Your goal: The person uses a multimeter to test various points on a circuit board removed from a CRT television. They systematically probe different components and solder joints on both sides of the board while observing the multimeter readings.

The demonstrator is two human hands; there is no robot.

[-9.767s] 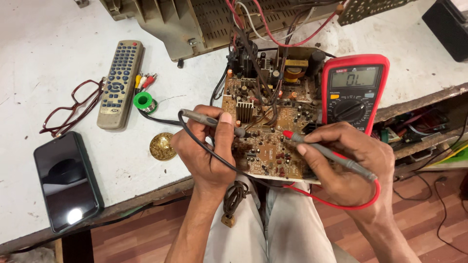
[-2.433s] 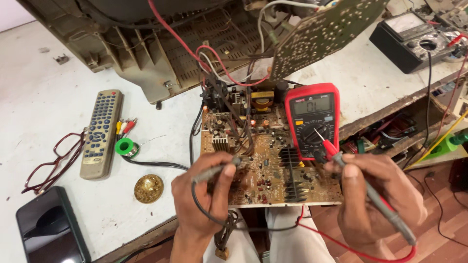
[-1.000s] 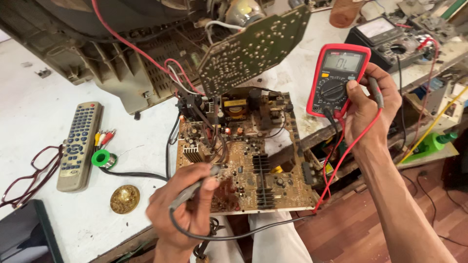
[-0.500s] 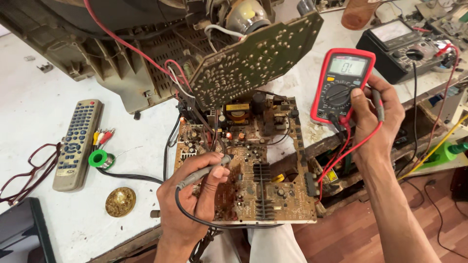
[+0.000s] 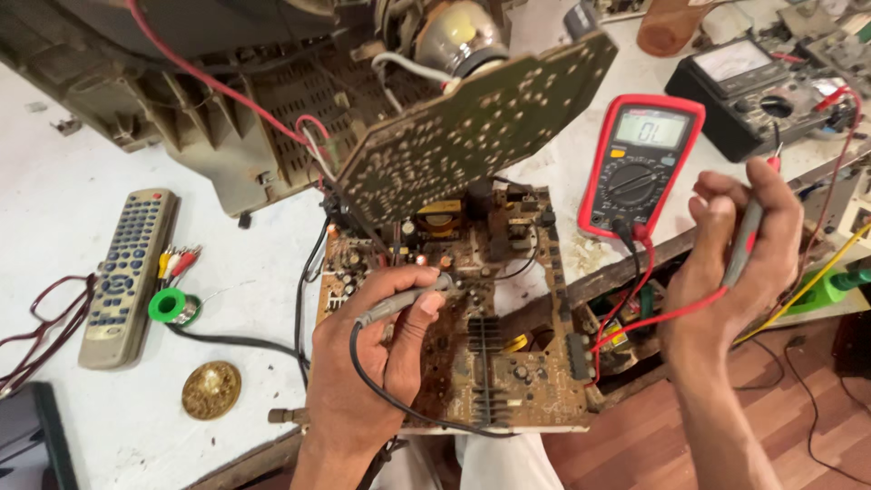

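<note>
A brown circuit board (image 5: 508, 363) crowded with components lies over the bench's front edge. My left hand (image 5: 363, 372) grips a grey test probe (image 5: 404, 299) with a black lead, its tip down among the board's upper parts. My right hand (image 5: 739, 259) is lifted off the board to the right, holding a grey probe (image 5: 744, 240) with a red lead upright. Between the hands stands a red multimeter (image 5: 640, 163), both leads plugged into its base. A second, green board (image 5: 472, 136) tilts up behind the brown one.
An opened television chassis (image 5: 227, 100) fills the back. On the white bench (image 5: 63, 181) lie a grey remote (image 5: 127, 263), a green solder spool (image 5: 168, 306), a round brass tin (image 5: 210, 389) and red spectacles (image 5: 36, 327). A black analogue meter (image 5: 758, 86) sits at the back right.
My right hand has come away from the multimeter's dial and now holds the red-lead probe upright beside it. My left hand keeps its probe on the board.
</note>
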